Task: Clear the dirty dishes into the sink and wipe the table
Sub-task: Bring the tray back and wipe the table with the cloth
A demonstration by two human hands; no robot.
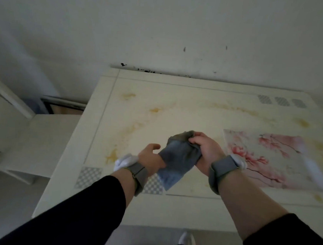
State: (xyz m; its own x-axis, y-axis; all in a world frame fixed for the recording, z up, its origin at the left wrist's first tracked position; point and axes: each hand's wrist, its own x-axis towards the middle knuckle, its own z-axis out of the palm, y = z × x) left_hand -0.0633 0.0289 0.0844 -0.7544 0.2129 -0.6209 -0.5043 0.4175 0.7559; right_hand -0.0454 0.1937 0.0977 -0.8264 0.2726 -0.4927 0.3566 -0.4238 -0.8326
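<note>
I hold a grey-blue cloth (179,158) in the air above the near part of the cream table (177,104). My right hand (205,147) grips the cloth's bunched top edge with curled fingers. My left hand (150,156) is at the cloth's left side; its fingers are hidden behind the fabric, the thumb showing above. The cloth hangs down between both wrists. Yellow-brown smears (155,110) streak across the tabletop. No dishes are in view.
A pink floral placemat (275,160) lies on the table at the right. A white chair (40,132) stands against the table's left side. The table's far edge meets the wall (163,35). My shoe (186,240) shows on the floor below the near edge.
</note>
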